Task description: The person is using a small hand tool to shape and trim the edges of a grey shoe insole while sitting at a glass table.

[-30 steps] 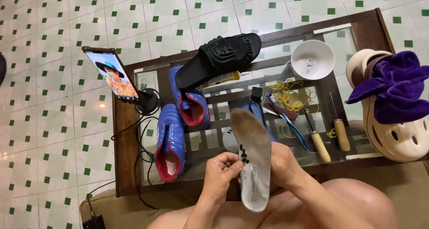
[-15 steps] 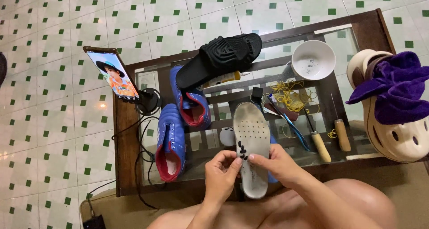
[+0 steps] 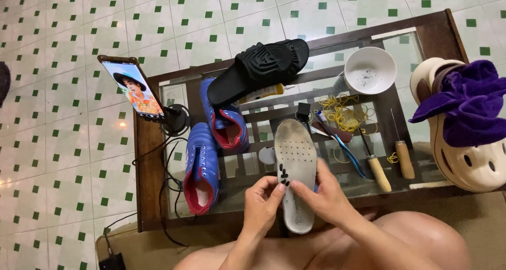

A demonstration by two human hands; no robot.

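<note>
A grey perforated insole (image 3: 297, 159) with small black marks on its left edge is held over the near edge of a glass-topped table (image 3: 153, 159). My left hand (image 3: 263, 204) pinches its left edge and my right hand (image 3: 326, 193) grips its right side. Two blue shoes with red lining lie left of it, one (image 3: 200, 172) nearer me and one (image 3: 224, 117) farther back. A black slide sandal (image 3: 258, 67) rests across the farther shoe.
A phone (image 3: 132, 88) on a stand shows a picture at the table's left. A white bowl (image 3: 370, 70), yellow rubber bands (image 3: 345, 114), a blue toothbrush (image 3: 341, 143), two wooden-handled awls (image 3: 405, 156) and a glue tube (image 3: 263, 92) lie on the glass. Cream clogs with purple cloth (image 3: 464, 112) sit right.
The insole has turned from showing its plain side to its perforated face and has moved slightly farther over the table. Both hands shifted their grip along its edges.
</note>
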